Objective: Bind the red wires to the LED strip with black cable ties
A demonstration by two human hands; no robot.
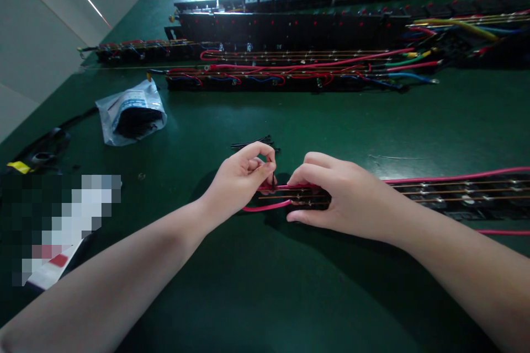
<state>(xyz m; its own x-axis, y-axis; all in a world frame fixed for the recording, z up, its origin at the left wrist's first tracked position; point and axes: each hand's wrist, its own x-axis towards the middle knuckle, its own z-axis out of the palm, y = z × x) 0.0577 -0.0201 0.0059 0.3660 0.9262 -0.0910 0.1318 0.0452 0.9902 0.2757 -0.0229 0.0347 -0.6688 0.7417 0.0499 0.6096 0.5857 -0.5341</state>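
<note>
My left hand (244,174) pinches a thin black cable tie (273,176) between thumb and fingertips, right by the red wire at the left end of a long black strip. That black strip (455,198) has copper-coloured rods along it and lies across the table. A red wire (467,177) runs along its far side, and another red wire (269,207) curves out at its near left end. My right hand (339,187) spans the strip with thumb on the near side and fingers on the far side, gripping it. Several loose black cable ties (252,144) lie just beyond my left hand.
A clear plastic bag (134,113) of black ties stands at the left. More wired strips (256,78) and long black housings (290,27) line the far side of the green table (207,298). A black cable (45,146) and a partly blurred white item (62,259) lie at left.
</note>
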